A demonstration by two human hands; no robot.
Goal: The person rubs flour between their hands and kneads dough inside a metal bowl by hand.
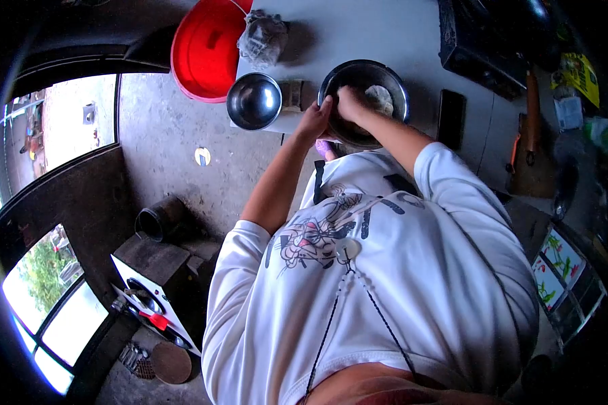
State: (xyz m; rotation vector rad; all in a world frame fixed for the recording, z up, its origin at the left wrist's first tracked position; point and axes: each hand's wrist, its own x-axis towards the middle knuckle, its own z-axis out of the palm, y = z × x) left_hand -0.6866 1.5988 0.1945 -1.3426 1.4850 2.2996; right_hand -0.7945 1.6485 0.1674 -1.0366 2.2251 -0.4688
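A metal bowl (404, 111) stands on the white table in front of me, with a pale lump that looks like dough (380, 99) inside it. My left hand (314, 120) grips the bowl's near-left rim, its thumb along the edge. Down in the bowl, my right hand (350, 104) is closed like a fist beside the lump. Its fingertips are hidden, so what they hold does not show. Left of the bowl sits a second, shiny metal bowl (254, 101) with nothing visible in it.
A red basin (208, 54) and a crumpled plastic bag (262, 39) are at the far left. A dark phone (451, 119) lies right of the bowl. Further right are a rolling pin (532, 115), an orange-handled tool (516, 145) and a yellow packet (579, 77).
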